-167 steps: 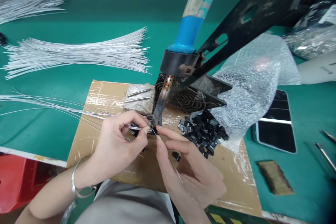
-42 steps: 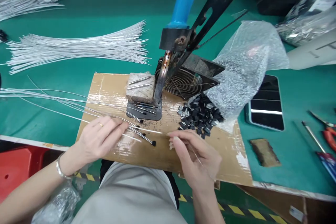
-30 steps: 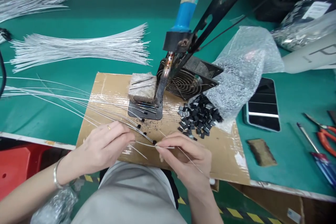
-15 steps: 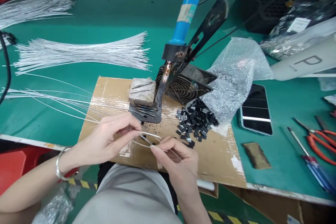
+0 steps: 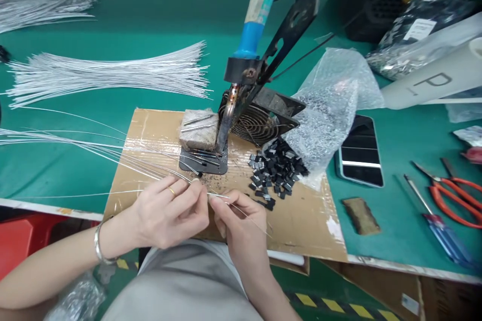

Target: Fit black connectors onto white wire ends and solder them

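My left hand [image 5: 171, 210], with a bracelet at the wrist, is closed in a pinch on a thin white wire [image 5: 90, 195] that trails off to the left. My right hand [image 5: 241, 223] almost touches it, thumb and fingers pinched on slim wire ends [image 5: 219, 195]. A finer strand [image 5: 250, 218] runs down over the right-hand fingers. Just beyond the hands, wires with small black ends lie on a dark metal plate [image 5: 222, 164]. Above it a blue-handled soldering iron [image 5: 250, 30] is fixed tip-down. Black connector pieces [image 5: 276, 168] are heaped at the right.
Cardboard [image 5: 309, 230] covers the work spot. A worn block [image 5: 199, 133] and a small fan [image 5: 254, 123] stand behind. White wire bundles [image 5: 109, 76] lie left. At right are a bubble-wrap bag [image 5: 331, 90], a phone [image 5: 360, 153], pliers [image 5: 452, 195] and a screwdriver [image 5: 440, 230].
My left hand has turned and moved lower, its back now facing up. A wire now stretches left from it. My right hand has shifted slightly left, as has the whole view.
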Tool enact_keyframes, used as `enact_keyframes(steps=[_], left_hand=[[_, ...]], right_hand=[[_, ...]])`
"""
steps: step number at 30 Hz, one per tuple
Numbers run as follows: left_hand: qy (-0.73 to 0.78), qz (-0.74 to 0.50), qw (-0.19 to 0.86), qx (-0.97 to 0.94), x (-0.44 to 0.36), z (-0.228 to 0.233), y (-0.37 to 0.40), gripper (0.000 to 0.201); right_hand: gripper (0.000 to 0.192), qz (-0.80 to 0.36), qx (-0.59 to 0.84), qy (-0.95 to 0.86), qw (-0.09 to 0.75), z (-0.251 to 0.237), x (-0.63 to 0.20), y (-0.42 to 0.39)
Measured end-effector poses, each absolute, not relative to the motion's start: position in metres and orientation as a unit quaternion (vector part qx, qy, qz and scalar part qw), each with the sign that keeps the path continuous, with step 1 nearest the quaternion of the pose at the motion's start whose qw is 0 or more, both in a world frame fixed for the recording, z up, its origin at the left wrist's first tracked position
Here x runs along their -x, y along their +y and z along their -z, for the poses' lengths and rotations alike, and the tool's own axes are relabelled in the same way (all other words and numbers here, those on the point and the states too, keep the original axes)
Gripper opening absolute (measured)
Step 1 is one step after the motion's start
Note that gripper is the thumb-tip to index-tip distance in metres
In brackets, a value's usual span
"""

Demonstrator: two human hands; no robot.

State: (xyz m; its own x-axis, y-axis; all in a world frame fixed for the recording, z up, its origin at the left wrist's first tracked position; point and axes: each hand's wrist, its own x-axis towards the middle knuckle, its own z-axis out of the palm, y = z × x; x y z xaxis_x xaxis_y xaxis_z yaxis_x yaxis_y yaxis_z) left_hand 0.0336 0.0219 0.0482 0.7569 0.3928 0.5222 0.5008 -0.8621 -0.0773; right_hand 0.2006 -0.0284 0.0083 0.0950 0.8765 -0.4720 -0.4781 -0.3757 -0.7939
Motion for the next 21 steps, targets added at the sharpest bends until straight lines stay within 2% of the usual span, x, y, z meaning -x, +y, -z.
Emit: enact_keyframes(steps=[5,11,13,17,21], left_hand=[[-0.245,0.298,0.055,0.921,-0.033,-0.039,0.022,0.018],[-0.209,0.287,0.020,0.935,-0.030,-0.040,0.026,0.018],[-0.246,0.270,-0.013,0.931,-0.031,-0.040,0.021,0.018],[-0.396,0.230,-0.143,0.877,-0.039,-0.045,0.011,0.016],[-0.389,0.194,-0.195,0.879,-0.038,-0.056,0.022,0.019]], right_hand=[[0.044,-0.662,0.509,-0.187,0.517,-0.007,-0.201,-0.027],[0.039,-0.659,0.490,-0.197,0.535,-0.009,-0.202,-0.029],[0.034,-0.628,0.496,-0.216,0.559,-0.010,-0.202,-0.031],[0.026,-0.547,0.530,-0.257,0.595,-0.011,-0.202,-0.033],[0.028,-0.573,0.533,-0.248,0.571,-0.008,-0.201,-0.032]])
